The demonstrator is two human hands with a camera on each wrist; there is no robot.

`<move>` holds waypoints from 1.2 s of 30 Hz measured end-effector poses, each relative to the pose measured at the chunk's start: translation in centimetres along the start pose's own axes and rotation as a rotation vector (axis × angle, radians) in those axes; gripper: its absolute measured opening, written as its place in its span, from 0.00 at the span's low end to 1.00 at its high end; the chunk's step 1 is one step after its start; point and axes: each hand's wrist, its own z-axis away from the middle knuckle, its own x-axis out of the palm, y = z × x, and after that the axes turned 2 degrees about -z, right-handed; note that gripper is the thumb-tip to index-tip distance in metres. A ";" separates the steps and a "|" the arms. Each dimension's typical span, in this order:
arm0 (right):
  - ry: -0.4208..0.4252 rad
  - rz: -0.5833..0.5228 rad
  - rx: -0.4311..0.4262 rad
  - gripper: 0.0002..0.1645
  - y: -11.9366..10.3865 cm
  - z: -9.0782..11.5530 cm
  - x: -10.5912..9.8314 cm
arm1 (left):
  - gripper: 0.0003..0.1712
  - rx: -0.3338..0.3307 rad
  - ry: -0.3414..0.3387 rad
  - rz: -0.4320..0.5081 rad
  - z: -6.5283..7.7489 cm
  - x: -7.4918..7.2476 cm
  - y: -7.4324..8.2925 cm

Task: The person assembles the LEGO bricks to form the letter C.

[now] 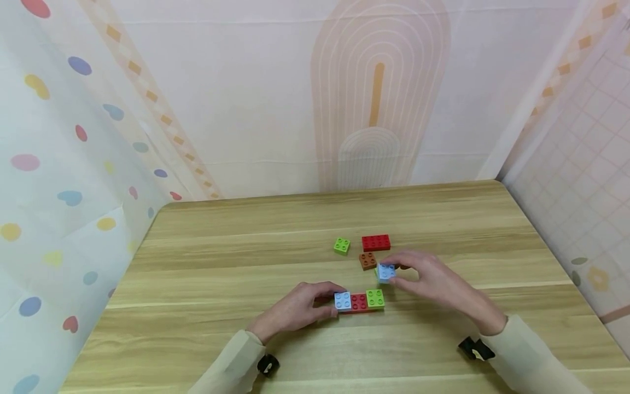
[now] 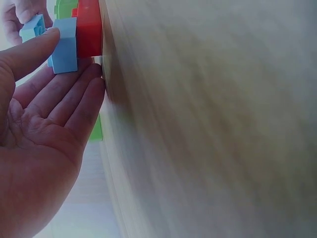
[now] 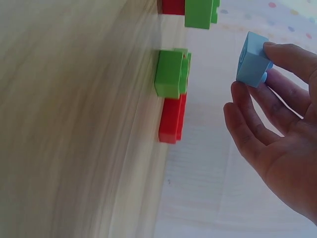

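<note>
Left hand (image 1: 302, 311) and right hand (image 1: 432, 280) each pinch one blue block (image 1: 386, 272), fingers (image 3: 241, 128) near three green blocks (image 1: 342, 245), two red (image 1: 376, 243), one brown (image 1: 367, 261), one green (image 3: 167, 74) plainer from right wrist than head.

A left hand (image 2: 47, 129), palm showing, pinches a light-blue brick (image 2: 65, 45) between thumb and fingers. The brick sits atop a red brick (image 2: 89, 29) on a wood-grain table (image 2: 208, 119), a green brick (image 2: 64, 9) to its right. The right hand (image 2: 30, 7) holds a second blue brick (image 2: 31, 28) nearby; another green brick (image 2: 96, 130) shows partly on the fingers' far side.
</note>
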 end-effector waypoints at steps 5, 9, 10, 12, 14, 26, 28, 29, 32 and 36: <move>-0.011 -0.004 -0.040 0.21 -0.3 -0.3 0.4 | 0.23 0.003 0.001 0.003 -0.1 0.0 0.1; -0.029 -0.026 -0.036 0.21 -0.7 -0.4 0.5 | 0.22 0.003 -0.002 0.010 -0.1 0.0 0.3; -0.034 -0.031 -0.037 0.21 -0.8 -0.4 0.5 | 0.22 0.002 -0.002 0.012 -0.1 0.0 0.3; -0.048 -0.034 -0.036 0.22 -1.0 -0.3 0.5 | 0.22 0.001 -0.001 0.012 -0.2 0.0 0.4; -0.068 -0.040 -0.036 0.22 -1.2 -0.3 0.5 | 0.22 0.002 0.001 0.010 -0.2 0.1 0.4; -0.080 -0.036 -0.093 0.21 -1.8 -0.6 1.5 | 0.23 -0.007 0.018 -0.014 -0.1 0.2 0.6; -0.079 -0.032 -0.107 0.21 -1.9 -0.7 1.7 | 0.24 -0.009 0.020 -0.019 -0.1 0.2 0.6; -0.078 -0.030 -0.110 0.21 -2.0 -0.7 1.8 | 0.24 -0.008 0.021 -0.021 -0.1 0.2 0.6; -0.082 -0.031 -0.109 0.21 -2.3 -0.8 1.9 | 0.26 -0.005 0.030 -0.030 0.0 0.2 0.5; -0.093 -0.044 -0.103 0.21 -2.7 -1.0 2.1 | 0.26 -0.007 0.054 -0.034 0.2 0.3 0.3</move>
